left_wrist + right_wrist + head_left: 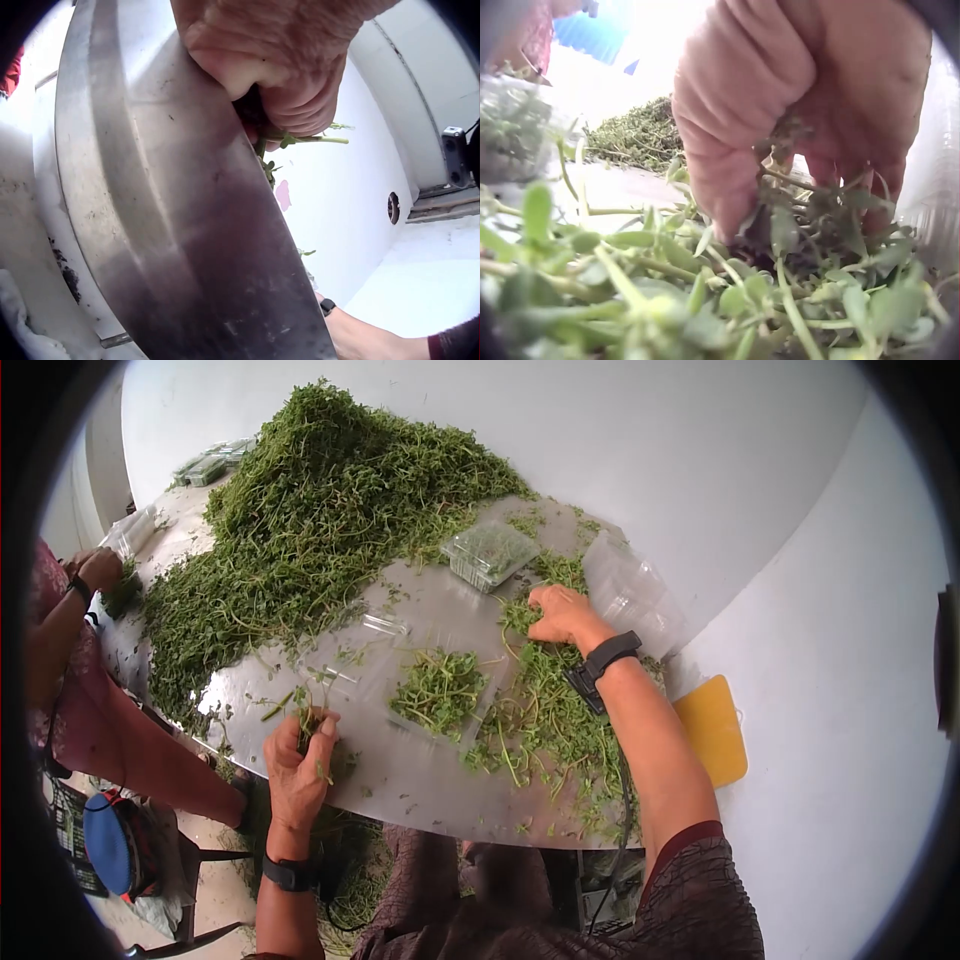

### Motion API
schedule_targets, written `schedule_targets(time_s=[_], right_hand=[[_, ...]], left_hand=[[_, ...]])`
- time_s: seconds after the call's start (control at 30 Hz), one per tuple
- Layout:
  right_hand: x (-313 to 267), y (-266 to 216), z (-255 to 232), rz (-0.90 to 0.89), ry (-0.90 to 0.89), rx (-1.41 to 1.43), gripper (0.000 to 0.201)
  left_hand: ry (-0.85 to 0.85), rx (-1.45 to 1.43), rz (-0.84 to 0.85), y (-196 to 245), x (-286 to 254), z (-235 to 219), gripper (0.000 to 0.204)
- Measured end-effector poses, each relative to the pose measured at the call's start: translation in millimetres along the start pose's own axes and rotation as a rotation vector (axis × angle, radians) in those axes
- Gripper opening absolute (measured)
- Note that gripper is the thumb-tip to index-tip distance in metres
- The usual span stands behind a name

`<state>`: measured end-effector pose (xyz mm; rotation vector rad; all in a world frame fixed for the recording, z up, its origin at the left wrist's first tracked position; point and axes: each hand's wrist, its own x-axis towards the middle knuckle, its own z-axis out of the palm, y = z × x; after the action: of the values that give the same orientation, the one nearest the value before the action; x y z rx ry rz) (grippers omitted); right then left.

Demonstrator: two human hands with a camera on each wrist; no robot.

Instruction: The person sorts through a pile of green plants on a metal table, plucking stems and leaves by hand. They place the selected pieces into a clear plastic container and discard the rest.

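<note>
My left hand (pixel 302 755) is at the table's front edge, with leafy green sprigs (pixel 318 722) pinched between thumb and curled fingers. In the left wrist view, stems (pixel 319 139) stick out from under those fingers. My right hand (pixel 563 614) reaches down into a loose heap of greens (pixel 568 705) on the right of the table. Its thumb and fingers close around leafy sprigs (pixel 784 225) in the right wrist view, the fingertips partly hidden by leaves. Between the hands lies an opened clear plastic box (pixel 470 732) with greens (pixel 438 690) in it.
A large mound of greens (pixel 340 500) covers the back left of the metal table (pixel 400 785). A closed clear box of greens (pixel 490 555) and stacked clear boxes (pixel 630 590) stand near the right wall. A yellow board (pixel 712 730) is beside the table; another person's hand (pixel 100 568) is at left.
</note>
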<state>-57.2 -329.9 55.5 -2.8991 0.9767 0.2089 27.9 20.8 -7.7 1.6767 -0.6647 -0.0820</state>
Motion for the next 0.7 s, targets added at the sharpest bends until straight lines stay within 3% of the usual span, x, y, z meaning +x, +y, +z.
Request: schedule_targets(time_s=[0.13,0.17,0.3,0.37,0.47,0.53,0.6,0.63,0.67,0.7], right_hand=[[-43.2,-7.3,-8.1,0.030,0.205,0.157,0.043],[-52.6,-3.0,-4.6,-0.083,0.338,0.165,0.036],[-90.4,8.5,-10.2,-0.122,0.274,0.173,0.028],[-112.3,17.2,-4.9,-0.283,0.407,0.158,0.023],[-135.9,34.6,10.5,-0.412,0.413,0.143,0.024],[-160.9,32.4,12.7,-0.370,0.328,0.092,0.031],[-179.8,39.1,19.7,-0.525,0.534,0.135,0.042],[-192.8,42.7,16.7,-0.429,0.428,0.184,0.049],[-205.2,41.2,13.7,-0.419,0.427,0.189,0.049],[-217.6,39.1,10.3,-0.293,0.424,0.320,0.047]], left_hand=[[-0.024,-0.050,-0.041,-0.3,0.8,-1.1,0.017],[-0.036,-0.041,-0.035,-1.6,1.2,-2.3,0.019],[-0.034,-0.063,0.007,-4.4,1.1,-1.2,0.021],[-0.048,-0.070,0.023,-9.1,1.0,-1.4,0.022],[-0.040,-0.095,0.043,-6.7,1.8,-0.3,0.020],[-0.039,-0.084,0.062,-9.6,2.6,-1.2,0.020],[-0.059,-0.079,0.055,-16.4,3.7,-2.1,0.021],[-0.071,-0.081,0.049,-18.1,3.7,-2.6,0.023],[-0.081,-0.079,0.049,-17.7,3.5,-2.6,0.023],[-0.066,-0.102,0.048,-16.9,3.6,-1.9,0.022]])
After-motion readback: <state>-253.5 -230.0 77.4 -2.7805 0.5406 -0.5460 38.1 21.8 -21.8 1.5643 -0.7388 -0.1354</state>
